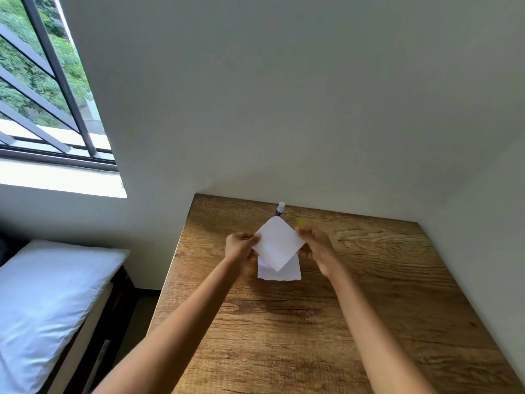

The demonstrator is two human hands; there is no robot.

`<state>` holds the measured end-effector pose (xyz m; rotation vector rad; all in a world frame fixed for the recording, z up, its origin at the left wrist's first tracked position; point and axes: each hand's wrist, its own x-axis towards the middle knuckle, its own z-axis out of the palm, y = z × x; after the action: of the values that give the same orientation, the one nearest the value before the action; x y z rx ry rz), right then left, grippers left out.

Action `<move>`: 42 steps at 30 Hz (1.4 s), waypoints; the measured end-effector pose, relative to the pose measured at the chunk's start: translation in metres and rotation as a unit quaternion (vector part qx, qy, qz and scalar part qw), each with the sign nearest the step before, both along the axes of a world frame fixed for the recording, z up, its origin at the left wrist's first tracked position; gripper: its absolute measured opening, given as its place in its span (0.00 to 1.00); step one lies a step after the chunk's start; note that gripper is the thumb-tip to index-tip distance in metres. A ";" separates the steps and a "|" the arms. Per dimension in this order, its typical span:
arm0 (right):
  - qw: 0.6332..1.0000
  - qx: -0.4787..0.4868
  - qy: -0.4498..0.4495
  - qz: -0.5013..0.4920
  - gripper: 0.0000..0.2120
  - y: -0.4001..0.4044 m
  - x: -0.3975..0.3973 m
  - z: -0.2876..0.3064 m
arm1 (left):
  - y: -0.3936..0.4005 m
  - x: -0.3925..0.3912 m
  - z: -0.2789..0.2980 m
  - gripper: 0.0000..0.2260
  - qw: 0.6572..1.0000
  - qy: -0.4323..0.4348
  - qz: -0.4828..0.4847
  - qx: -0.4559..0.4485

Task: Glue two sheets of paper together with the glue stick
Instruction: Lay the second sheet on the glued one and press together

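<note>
I hold a white square sheet of paper (277,243) above the wooden table (369,294), turned like a diamond. My left hand (241,247) pinches its left corner and my right hand (314,245) pinches its right corner. A second white sheet (287,273) lies flat on the table just below, partly covered by the held one. The glue stick (280,209), blue with a white tip, stands upright behind the paper near the wall. A small yellow object (301,222), perhaps its cap, sits beside my right fingers.
The table fits into a corner, with white walls behind and to the right. Its left edge drops off toward a bed with a white pillow (48,302). A barred window (42,95) is at the upper left.
</note>
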<state>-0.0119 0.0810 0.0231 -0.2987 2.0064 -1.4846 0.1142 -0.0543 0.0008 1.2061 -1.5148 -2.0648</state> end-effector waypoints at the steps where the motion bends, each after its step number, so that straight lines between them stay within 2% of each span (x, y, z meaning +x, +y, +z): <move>1: 0.999 -0.011 -0.030 0.002 0.11 0.004 0.003 -0.005 | 0.004 0.000 -0.004 0.07 1.000 0.001 0.024 0.018; 6: 0.992 -0.028 -0.115 -0.037 0.07 0.011 0.020 -0.019 | 0.024 -0.002 -0.012 0.05 0.995 -0.004 0.088 0.050; 10: 0.993 0.007 -0.092 -0.072 0.05 0.009 0.011 -0.017 | 0.023 0.001 -0.008 0.07 0.999 -0.020 0.008 0.027; 14: 0.994 0.047 -0.055 -0.079 0.09 0.010 -0.001 -0.015 | 0.014 0.006 -0.006 0.09 0.993 -0.075 -0.089 -0.022; 16: 0.995 0.059 -0.054 -0.067 0.05 0.011 -0.003 -0.018 | 0.010 0.008 -0.006 0.08 0.989 -0.092 -0.113 -0.025; 18: 0.994 0.065 -0.065 -0.050 0.03 0.012 -0.003 -0.021 | 0.006 0.010 -0.007 0.07 0.986 -0.108 -0.122 -0.032; 23: 0.994 0.078 -0.077 -0.022 0.09 0.013 -0.004 -0.028 | 0.002 0.008 -0.010 0.06 0.983 -0.115 -0.128 -0.066; 27: 0.995 0.071 -0.057 -0.034 0.02 0.012 -0.005 -0.026 | 0.003 0.003 -0.010 0.07 0.983 -0.119 -0.122 -0.074; 30: 0.997 0.058 -0.049 -0.031 0.01 0.014 -0.005 -0.025 | 0.003 0.005 -0.014 0.07 0.982 -0.122 -0.127 -0.069; 34: 0.997 0.049 -0.045 -0.028 0.09 0.017 -0.004 -0.026 | 0.002 0.009 -0.018 0.06 0.979 -0.124 -0.142 -0.071; 39: 0.997 0.029 -0.066 -0.026 0.09 0.018 -0.001 -0.024 | -0.002 0.010 -0.017 0.04 0.980 -0.112 -0.149 -0.076; 42: 0.997 0.034 -0.067 -0.017 0.12 0.017 0.001 -0.022 | -0.006 0.006 -0.017 0.04 0.982 -0.079 -0.135 -0.103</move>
<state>-0.0109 0.0981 0.0007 -0.1346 1.9592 -1.4143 0.1203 -0.0602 -0.0157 1.1627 -2.0102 -1.9459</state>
